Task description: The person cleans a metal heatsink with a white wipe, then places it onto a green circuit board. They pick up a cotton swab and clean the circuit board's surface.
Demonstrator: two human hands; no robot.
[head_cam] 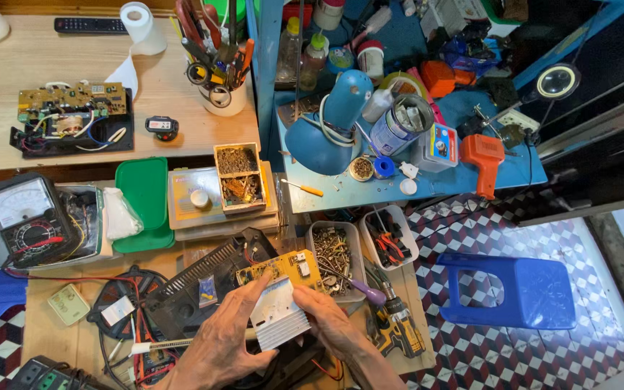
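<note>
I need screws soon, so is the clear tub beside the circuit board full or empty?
Nearly full: the clear tub is heaped with screws and metal hardware almost to its rim.

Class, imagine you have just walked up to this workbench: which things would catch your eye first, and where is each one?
At bottom centre, the left hand and right hand hold a yellow circuit board with a ribbed silver heat sink. A blue desk lamp stands on the blue table above, with an orange soldering gun to its right. A black analogue meter sits at far left.
</note>
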